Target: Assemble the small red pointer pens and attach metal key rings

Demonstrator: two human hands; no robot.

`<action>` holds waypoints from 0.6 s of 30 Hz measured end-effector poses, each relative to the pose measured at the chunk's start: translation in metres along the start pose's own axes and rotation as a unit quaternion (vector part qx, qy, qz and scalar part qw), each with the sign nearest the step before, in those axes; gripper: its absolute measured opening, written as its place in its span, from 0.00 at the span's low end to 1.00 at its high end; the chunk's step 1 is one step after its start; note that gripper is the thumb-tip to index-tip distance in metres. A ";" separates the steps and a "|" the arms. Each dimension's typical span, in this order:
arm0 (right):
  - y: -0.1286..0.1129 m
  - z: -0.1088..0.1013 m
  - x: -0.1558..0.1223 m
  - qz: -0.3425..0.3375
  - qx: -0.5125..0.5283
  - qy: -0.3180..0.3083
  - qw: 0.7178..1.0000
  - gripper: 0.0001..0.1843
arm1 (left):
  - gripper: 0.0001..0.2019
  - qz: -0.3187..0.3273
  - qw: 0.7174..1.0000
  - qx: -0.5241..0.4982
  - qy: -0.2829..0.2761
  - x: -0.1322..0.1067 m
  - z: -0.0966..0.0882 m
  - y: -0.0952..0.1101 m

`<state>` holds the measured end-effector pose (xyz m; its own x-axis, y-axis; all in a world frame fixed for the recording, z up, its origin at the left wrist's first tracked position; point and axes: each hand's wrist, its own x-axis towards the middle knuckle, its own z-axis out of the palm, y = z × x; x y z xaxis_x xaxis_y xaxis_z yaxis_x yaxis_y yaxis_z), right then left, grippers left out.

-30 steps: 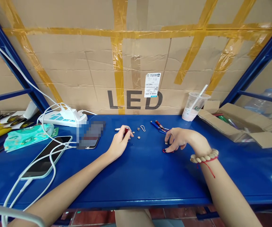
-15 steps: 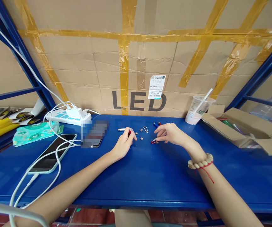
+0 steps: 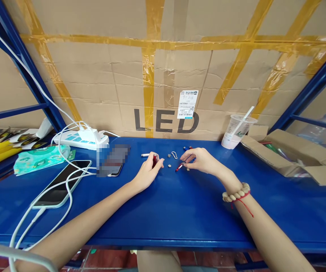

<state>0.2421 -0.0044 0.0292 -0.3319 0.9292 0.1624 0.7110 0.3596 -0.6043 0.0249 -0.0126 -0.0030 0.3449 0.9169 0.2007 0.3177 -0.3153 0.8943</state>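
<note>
My left hand [image 3: 148, 172] is closed around a small red metal tube [image 3: 154, 160], partly hidden by the fingers. A silver cylinder [image 3: 145, 155] lies just behind that hand. My right hand [image 3: 198, 160] pinches a slim red piece with a silver end [image 3: 179, 167], tilted, its red tip towards the table. Between the hands lie a small round disc like a button cell [image 3: 169, 166], a little metal part [image 3: 169, 155] and a silver carabiner clip [image 3: 174, 155]. Beyond the right fingers, a blue piece [image 3: 185, 148] shows in part. Under them sits a tiny brass-coloured bit [image 3: 188, 169].
On the left are a phone on a cable [image 3: 63, 185], a second phone [image 3: 114, 162], a power strip [image 3: 78, 139] and a green tissue pack [image 3: 42, 159]. A plastic cup with a straw [image 3: 236, 130] and an open cardboard box [image 3: 282, 151] stand right. Cardboard [image 3: 109, 87] walls the back.
My right hand has moved slightly left, and the red piece in its fingers now points down to the left. The left hand has stayed nearly in place, its thumb shifted a little.
</note>
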 end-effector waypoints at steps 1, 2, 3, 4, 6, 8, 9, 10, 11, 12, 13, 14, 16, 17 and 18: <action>-0.002 0.000 0.000 -0.012 0.019 0.007 1.000 0.11 | 0.11 0.002 1.000 -0.005 -0.001 0.000 0.000 -0.001; -0.004 0.000 0.000 -0.025 0.045 0.011 0.999 0.12 | 0.12 0.002 1.000 -0.018 -0.008 0.001 0.001 -0.002; -0.006 0.000 -0.001 -0.037 0.074 0.012 0.996 0.13 | 0.12 0.000 0.999 -0.039 -0.020 0.001 0.001 -0.002; -0.009 0.000 -0.001 -0.048 0.103 0.014 0.993 0.15 | 0.13 -0.003 0.997 -0.068 -0.036 0.002 0.002 -0.003; -0.016 0.002 -0.002 -0.064 0.154 0.015 0.986 0.18 | 0.14 -0.013 0.989 -0.131 -0.072 0.003 0.003 -0.002; -0.023 0.007 -0.002 -0.073 0.193 0.014 0.978 0.21 | 0.15 -0.024 0.979 -0.178 -0.100 0.003 0.003 0.001; -0.026 0.011 -0.002 -0.078 0.208 0.012 0.975 0.22 | 0.15 -0.028 0.975 -0.192 -0.108 0.002 0.003 0.003; -0.028 0.016 -0.002 -0.082 0.223 0.009 0.971 0.24 | 0.15 -0.029 0.972 -0.203 -0.113 0.002 0.003 0.005; -0.030 0.021 -0.002 -0.087 0.235 0.007 0.968 0.24 | 0.16 -0.028 0.970 -0.210 -0.116 0.002 0.003 0.007; -0.031 0.026 -0.002 -0.091 0.246 0.007 0.965 0.25 | 0.17 -0.025 0.968 -0.218 -0.118 0.001 0.003 0.008; -0.032 0.030 -0.002 -0.094 0.256 0.010 0.962 0.25 | 0.18 -0.023 0.967 -0.224 -0.119 0.001 0.002 0.009; -0.032 0.034 -0.001 -0.097 0.263 0.016 0.960 0.25 | 0.18 -0.022 0.965 -0.230 -0.121 0.001 0.002 0.009; -0.032 0.038 -0.001 -0.106 0.266 0.036 0.958 0.25 | 0.19 -0.024 0.962 -0.242 -0.124 0.000 0.002 0.010; -0.031 0.037 -0.001 -0.116 0.257 0.047 0.958 0.25 | 0.19 -0.024 0.960 -0.250 -0.126 0.001 0.001 0.010; -0.030 0.035 -0.001 -0.129 0.239 0.055 0.961 0.24 | 0.19 -0.022 0.957 -0.259 -0.126 0.001 0.001 0.010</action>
<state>0.1990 -0.0191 0.0202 -0.3723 0.8277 0.4199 0.2397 0.5228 -0.8180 0.0290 -0.0153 0.0058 0.5639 0.8181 0.1129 -0.1203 -0.0538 0.9913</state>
